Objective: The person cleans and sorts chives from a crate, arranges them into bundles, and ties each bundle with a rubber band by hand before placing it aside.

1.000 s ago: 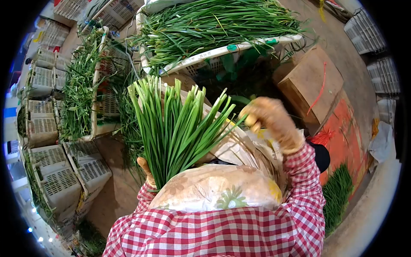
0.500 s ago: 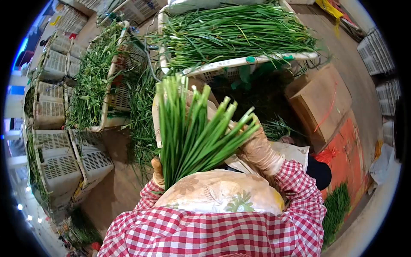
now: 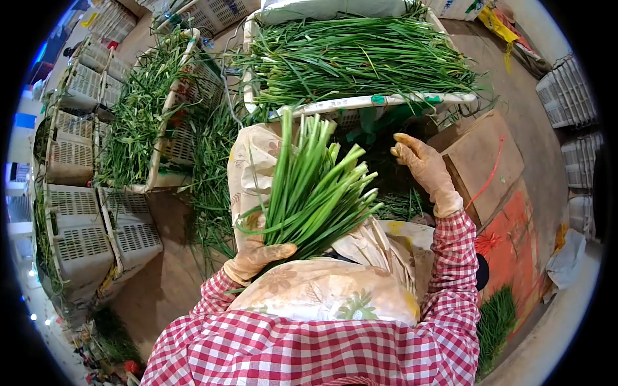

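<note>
A loose bunch of green chives (image 3: 309,193), cut pale ends pointing up and fanned out, lies across my lap. My gloved left hand (image 3: 261,260) grips it near the lower end, with the thumb across the stalks. To the right, apart from the bunch, my gloved right hand (image 3: 426,168) is raised with fingers loosely bent and thumb and forefinger apart. I make out nothing in it. Beneath the bunch, a patterned apron (image 3: 328,289) covers my lap.
Ahead stands a white crate (image 3: 360,101) heaped with chives. At left are a crate of leafy trimmings (image 3: 138,122) and stacked pale crates (image 3: 80,244). A cardboard box (image 3: 486,164) stands right, with more chives (image 3: 497,328) on the floor below.
My right hand has left the stalk ends and moved up and right. The bunch has shifted right, and my left hand has come further across its lower part.
</note>
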Motion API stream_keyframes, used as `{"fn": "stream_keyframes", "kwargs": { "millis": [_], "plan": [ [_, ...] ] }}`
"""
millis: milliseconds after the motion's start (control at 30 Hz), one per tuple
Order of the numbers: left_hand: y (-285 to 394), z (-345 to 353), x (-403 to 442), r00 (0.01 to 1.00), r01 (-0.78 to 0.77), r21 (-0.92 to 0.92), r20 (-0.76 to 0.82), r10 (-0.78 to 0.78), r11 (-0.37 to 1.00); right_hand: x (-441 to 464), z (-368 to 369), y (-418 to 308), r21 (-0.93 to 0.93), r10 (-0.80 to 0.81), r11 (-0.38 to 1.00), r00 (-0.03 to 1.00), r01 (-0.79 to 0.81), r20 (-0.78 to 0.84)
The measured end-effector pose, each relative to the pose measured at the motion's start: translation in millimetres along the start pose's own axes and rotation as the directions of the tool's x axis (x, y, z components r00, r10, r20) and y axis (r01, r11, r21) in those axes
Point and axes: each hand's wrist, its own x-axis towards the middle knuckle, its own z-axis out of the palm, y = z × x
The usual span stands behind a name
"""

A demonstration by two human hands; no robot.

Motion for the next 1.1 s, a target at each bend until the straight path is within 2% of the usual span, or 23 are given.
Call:
{"fn": "stream_keyframes", "kwargs": {
  "millis": [33, 67, 100, 167, 233, 300, 333, 400, 433, 467, 533, 567, 600, 633, 700, 733, 833, 867, 900, 933, 1000, 1033, 1100],
  "plan": [
    [-2, -2, 8, 0.986, -0.167, 0.206, 0.028, 0.165, 0.964, 0, 2, -9, 0.408, -0.038, 0.913, 0.998, 0.014, 0.050],
    [-4, -1, 12, 0.945, -0.323, 0.396, 0.090, 0.314, 0.859, -1, 3, -13, 0.408, -0.034, 0.913, 0.998, 0.010, 0.050],
    [-8, 8, 11, 0.935, -0.330, 0.204, -0.061, 0.349, 0.922, -3, 4, -16, 0.503, -0.069, 0.864, 0.994, 0.016, 0.088],
    [0, 19, 9, 0.954, -0.279, 0.148, -0.072, 0.291, 0.949, -9, 6, -35, 0.662, -0.046, 0.748, 0.991, -0.049, 0.125],
    [-2, 15, 9, 0.968, -0.231, 0.092, -0.082, 0.238, 0.969, -11, 13, -38, 0.612, -0.090, 0.790, 0.981, -0.034, 0.172],
    [-7, 2, 13, 0.914, -0.368, 0.502, 0.042, 0.403, 0.782, -16, 24, -45, 0.492, -0.069, 0.869, 0.970, -0.057, 0.234],
    [-7, 4, 12, 0.915, -0.369, 0.501, 0.047, 0.402, 0.783, -15, 26, -43, 0.332, -0.122, 0.940, 0.986, 0.078, 0.113],
    [-8, 11, 9, 0.905, -0.379, 0.460, 0.001, 0.426, 0.803, -15, 14, -50, 0.459, -0.008, 0.888, 0.994, -0.041, 0.104],
    [-3, 5, 7, 0.878, -0.441, 0.715, 0.219, 0.425, 0.542, -10, 9, -47, 0.427, -0.052, 0.900, 0.995, 0.086, -0.091],
    [-3, 6, 5, 0.878, -0.441, 0.716, 0.219, 0.425, 0.541, -5, 6, -42, 0.489, -0.005, 0.864, 0.975, 0.117, -0.224],
    [-5, 11, 5, 0.942, -0.324, 0.495, 0.090, 0.323, 0.806, -11, -2, -56, 0.445, -0.072, 0.867, 0.941, 0.222, -0.331],
    [1, 3, 4, 0.885, -0.400, 0.893, 0.318, 0.341, 0.206, -18, -3, -68, 0.420, -0.166, 0.863, 0.942, 0.282, -0.292],
    [-1, 4, 3, 0.886, -0.402, 0.892, 0.321, 0.336, 0.207, -25, 1, -80, 0.397, -0.255, 0.853, 0.934, 0.340, -0.251],
    [-4, 8, 3, 0.960, -0.276, 0.725, 0.172, 0.222, 0.631, -26, 10, -83, 0.216, -0.415, 0.855, 0.871, 0.472, -0.262],
    [-2, 14, 4, 0.988, -0.145, 0.515, 0.113, 0.101, 0.845, -32, 21, -96, -0.132, -0.592, 0.806, 0.792, 0.577, -0.151],
    [1, 18, 4, 0.996, -0.069, 0.393, 0.083, 0.040, 0.917, -36, 26, -105, -0.288, -0.601, 0.775, 0.797, 0.562, -0.062],
    [4, 29, 3, 0.886, -0.464, 0.324, 0.187, 0.425, 0.824, -32, 52, -107, -0.368, -0.630, 0.744, 0.768, 0.557, -0.112],
    [-3, 24, 2, 0.942, -0.326, 0.165, 0.147, 0.303, 0.931, -30, 59, -105, -0.406, -0.657, 0.720, 0.741, 0.562, -0.138],
    [-8, 19, 3, 0.961, -0.251, 0.080, 0.139, 0.239, 0.965, -32, 65, -106, -0.346, -0.630, 0.752, 0.766, 0.561, -0.127],
    [-13, 13, 4, 0.976, -0.174, -0.005, 0.131, 0.173, 0.985, -37, 69, -107, -0.416, -0.704, 0.683, 0.693, 0.601, -0.155],
    [-19, 5, 6, 0.972, -0.235, 0.334, 0.092, 0.217, 0.913, -54, 76, -109, -0.342, -0.773, 0.632, 0.599, 0.696, -0.209],
    [-4, 14, 4, 0.968, -0.250, 0.391, 0.091, 0.233, 0.886, -64, 79, -109, -0.124, -0.740, 0.671, 0.649, 0.731, -0.176],
    [-26, -3, 10, 0.968, -0.249, 0.300, 0.082, 0.236, 0.921, -80, 64, -112, 0.203, -0.635, 0.769, 0.761, 0.606, 0.131]
  ]
}}
